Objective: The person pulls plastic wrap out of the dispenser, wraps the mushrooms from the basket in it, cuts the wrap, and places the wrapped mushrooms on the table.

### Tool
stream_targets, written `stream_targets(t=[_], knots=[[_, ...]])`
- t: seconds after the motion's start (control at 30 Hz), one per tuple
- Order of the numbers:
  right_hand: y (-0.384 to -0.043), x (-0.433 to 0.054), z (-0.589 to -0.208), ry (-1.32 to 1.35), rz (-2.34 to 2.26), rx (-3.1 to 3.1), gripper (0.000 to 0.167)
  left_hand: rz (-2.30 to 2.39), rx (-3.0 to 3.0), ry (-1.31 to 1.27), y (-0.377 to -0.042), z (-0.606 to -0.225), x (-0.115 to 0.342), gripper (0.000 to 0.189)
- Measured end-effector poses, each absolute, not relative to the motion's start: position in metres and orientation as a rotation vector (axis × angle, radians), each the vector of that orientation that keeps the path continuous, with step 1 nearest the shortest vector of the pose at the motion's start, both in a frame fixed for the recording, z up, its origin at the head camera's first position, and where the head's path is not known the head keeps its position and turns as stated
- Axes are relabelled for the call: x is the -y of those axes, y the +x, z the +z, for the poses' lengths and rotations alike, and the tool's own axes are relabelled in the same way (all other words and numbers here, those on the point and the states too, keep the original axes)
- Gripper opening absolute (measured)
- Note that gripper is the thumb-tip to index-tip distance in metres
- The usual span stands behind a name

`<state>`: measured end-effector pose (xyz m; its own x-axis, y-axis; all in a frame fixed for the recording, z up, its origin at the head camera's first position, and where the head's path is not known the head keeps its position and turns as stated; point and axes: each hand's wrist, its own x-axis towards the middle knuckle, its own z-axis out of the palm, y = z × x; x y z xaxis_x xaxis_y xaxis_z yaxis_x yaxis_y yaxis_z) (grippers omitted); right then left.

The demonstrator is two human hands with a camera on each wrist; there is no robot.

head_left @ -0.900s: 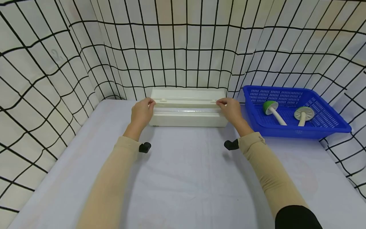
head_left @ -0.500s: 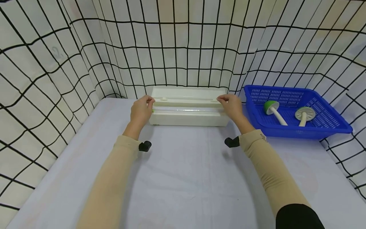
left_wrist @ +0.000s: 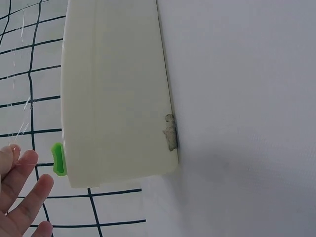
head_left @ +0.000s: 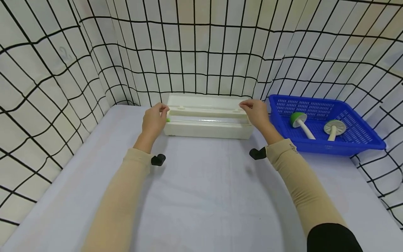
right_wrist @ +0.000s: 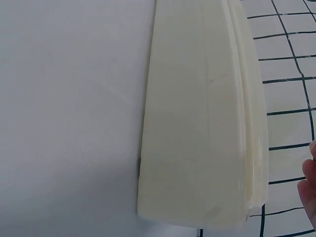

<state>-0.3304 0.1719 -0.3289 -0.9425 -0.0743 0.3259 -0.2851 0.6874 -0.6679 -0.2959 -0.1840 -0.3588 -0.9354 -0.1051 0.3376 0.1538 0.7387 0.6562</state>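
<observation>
An off-white cling film dispenser (head_left: pixel 207 130) lies lengthwise at the back, its lid (head_left: pixel 209 100) raised, a film roll (head_left: pixel 204 119) showing inside. My left hand (head_left: pixel 153 121) is at its left end, thumb and forefinger pinching the edge of clear cling film (left_wrist: pixel 20 129), while the other fingers are spread. A green tab (left_wrist: pixel 59 159) juts out near those fingers. My right hand (head_left: pixel 256 113) is at the other end, thumb and forefinger together at the film's right side, level with the lid. In the right wrist view only part of its fingers (right_wrist: pixel 308 185) shows.
A blue basket (head_left: pixel 327 147) stands at the right with two toy mushrooms, one green-capped (head_left: pixel 297 119) and one showing a pale underside (head_left: pixel 334 127). Black wire mesh (head_left: pixel 207 52) encloses the back and sides of the white-covered table (head_left: pixel 207 196).
Both hands have risen slightly, the right one more, from the dispenser's opening towards the lid. The left fingers have moved a little off the end, baring the green tab.
</observation>
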Motion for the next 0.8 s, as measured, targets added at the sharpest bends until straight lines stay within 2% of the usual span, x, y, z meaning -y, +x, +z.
stream_targets(t=[0.27, 0.8], knots=[[-0.327, -0.164, -0.325, 0.311, 1.125, 2.634, 0.022, -1.041, 2.509, -0.043, -0.287, -0.355, 0.193, 0.027], [-0.317, -0.184, -0.317, 0.265, 1.176, 2.585, 0.021, -0.986, 2.461, -0.105, -0.284, -0.334, 0.178, 0.026]])
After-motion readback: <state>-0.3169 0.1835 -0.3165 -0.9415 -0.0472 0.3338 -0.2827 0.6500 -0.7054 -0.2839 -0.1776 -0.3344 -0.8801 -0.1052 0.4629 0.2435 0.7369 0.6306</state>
